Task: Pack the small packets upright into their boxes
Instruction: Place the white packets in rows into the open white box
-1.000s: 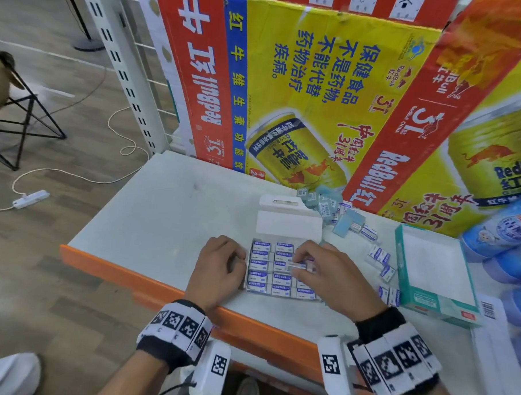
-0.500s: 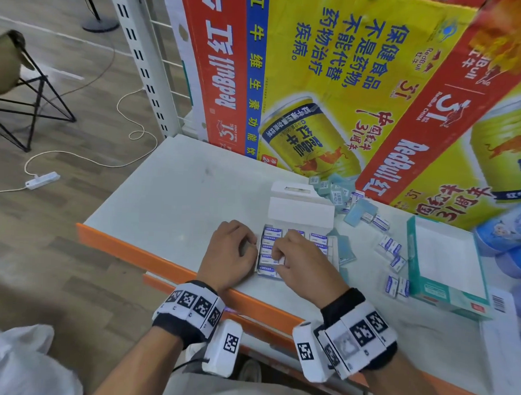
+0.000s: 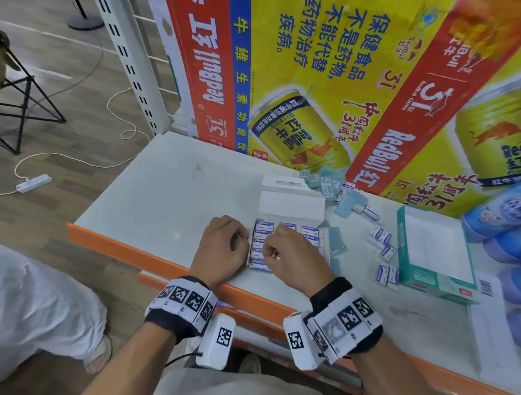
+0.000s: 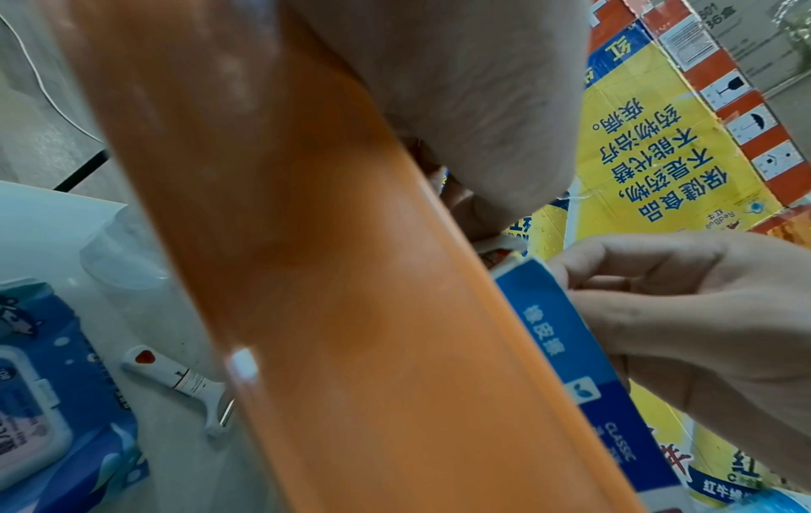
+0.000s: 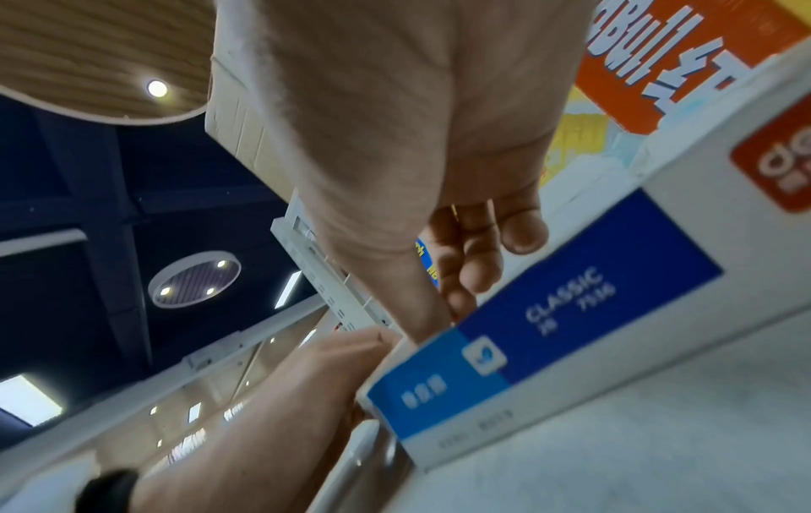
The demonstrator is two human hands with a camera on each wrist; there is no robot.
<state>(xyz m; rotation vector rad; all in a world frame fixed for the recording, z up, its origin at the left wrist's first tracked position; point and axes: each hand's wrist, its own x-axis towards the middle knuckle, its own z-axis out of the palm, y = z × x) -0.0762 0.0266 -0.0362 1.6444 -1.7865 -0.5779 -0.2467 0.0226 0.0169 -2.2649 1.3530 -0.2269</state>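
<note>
Plainly these small packets (image 3: 264, 227) are light, stiff little cardboard sleeves marked as erasers, so they should take a firm pinch without crushing, though their glossy faces may slip. Most stand in rows inside the open box (image 3: 292, 203), which lies on the white shelf top (image 3: 170, 193) near its orange front edge (image 4: 351, 312); loose packets (image 3: 378, 236) lie scattered to the right, beside a closed teal box (image 3: 411, 278). The left hand (image 3: 219, 249) rests with curled fingers against the box's left wall, apparently steadying it. The right hand (image 3: 292, 258) is curled over the near rows, fingertips pressed down among the packets; whether it pinches one cannot be told from the head view, and the wrist views show only the box's blue side. A packet is best taken by its two narrow ends, thumb and forefinger, and slid down into a gap. The thin box wall could bow outward if pushed hard.
</note>
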